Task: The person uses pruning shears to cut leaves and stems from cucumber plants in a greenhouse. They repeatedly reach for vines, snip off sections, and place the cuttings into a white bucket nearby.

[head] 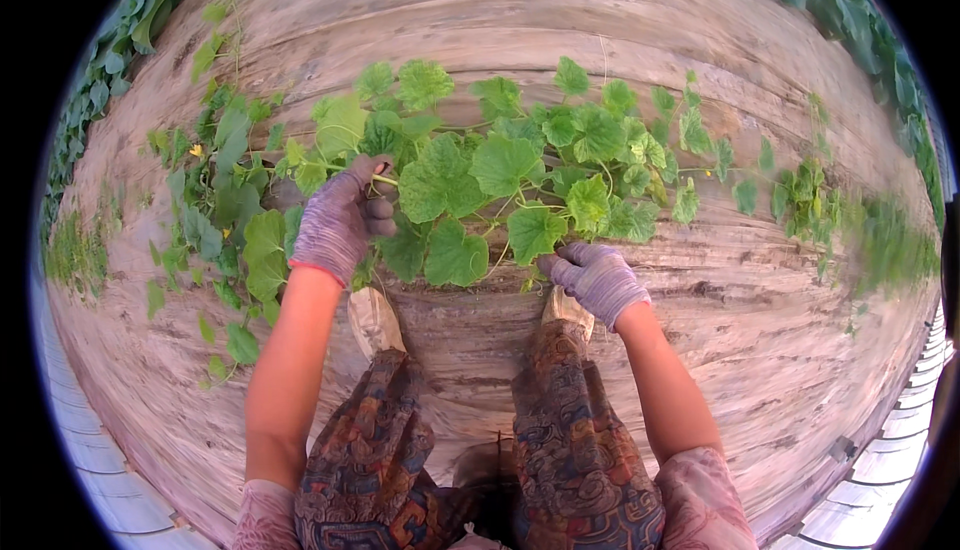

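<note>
My left hand (346,212), in a knitted work glove with dark coated fingers, is closed on a pale green vine stem (384,179) at the left of a leafy clump. My right hand (596,276), gloved alike, is at the clump's near edge, just below a broad lobed leaf (535,231). Its fingertips are partly tucked under the leaves, so whether they grip anything is hidden. The green vine leaves (439,178) spread between and beyond both hands, with thin curling tendrils among them.
Wrinkled, dirt-marked sheeting (465,325) covers the ground. More vines with small yellow flowers lie to the left (232,205), and others to the right (810,197). My two shoes (375,321) stand just below the clump. Dense foliage (855,17) lines the upper corners.
</note>
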`<state>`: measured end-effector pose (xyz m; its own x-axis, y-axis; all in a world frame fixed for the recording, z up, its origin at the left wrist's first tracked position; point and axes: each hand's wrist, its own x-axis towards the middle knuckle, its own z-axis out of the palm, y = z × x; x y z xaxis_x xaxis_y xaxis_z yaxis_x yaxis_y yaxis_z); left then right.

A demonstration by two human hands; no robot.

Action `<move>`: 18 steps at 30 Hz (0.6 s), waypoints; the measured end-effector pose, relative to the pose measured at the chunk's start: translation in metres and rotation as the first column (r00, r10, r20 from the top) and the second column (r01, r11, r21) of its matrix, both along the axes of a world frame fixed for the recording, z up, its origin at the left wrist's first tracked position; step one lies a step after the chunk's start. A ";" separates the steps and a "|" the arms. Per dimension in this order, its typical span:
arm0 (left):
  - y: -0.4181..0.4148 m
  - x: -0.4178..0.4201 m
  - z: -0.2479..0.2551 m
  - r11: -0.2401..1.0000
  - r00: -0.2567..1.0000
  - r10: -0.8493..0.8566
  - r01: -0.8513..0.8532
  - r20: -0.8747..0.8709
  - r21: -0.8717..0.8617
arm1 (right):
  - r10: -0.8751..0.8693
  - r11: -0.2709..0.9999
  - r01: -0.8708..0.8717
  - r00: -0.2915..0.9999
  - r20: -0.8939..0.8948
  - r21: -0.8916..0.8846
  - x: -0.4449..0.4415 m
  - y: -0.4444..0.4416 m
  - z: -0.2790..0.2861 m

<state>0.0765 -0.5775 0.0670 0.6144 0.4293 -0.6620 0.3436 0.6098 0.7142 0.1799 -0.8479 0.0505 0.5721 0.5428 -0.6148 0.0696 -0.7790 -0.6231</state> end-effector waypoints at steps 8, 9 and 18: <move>-0.009 -0.016 0.001 0.998 0.996 -0.061 0.059 0.065 0.035 | -0.146 0.989 0.148 0.964 -0.223 -0.009 0.003 -0.005 -0.015; -0.010 -0.017 0.001 0.997 0.995 -0.064 0.062 0.071 0.036 | -0.160 0.985 0.171 0.959 -0.235 0.024 0.001 -0.006 -0.019; 0.001 -0.020 -0.009 0.997 0.999 0.048 -0.047 0.015 -0.064 | -0.278 0.929 0.333 0.915 -0.292 0.160 -0.013 -0.002 -0.042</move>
<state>0.0565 -0.5768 0.0582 0.6051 0.4159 -0.6789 0.3019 0.6692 0.6790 0.1672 -0.8498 0.0087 0.5648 0.4957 -0.6598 -0.3373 -0.5911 -0.7327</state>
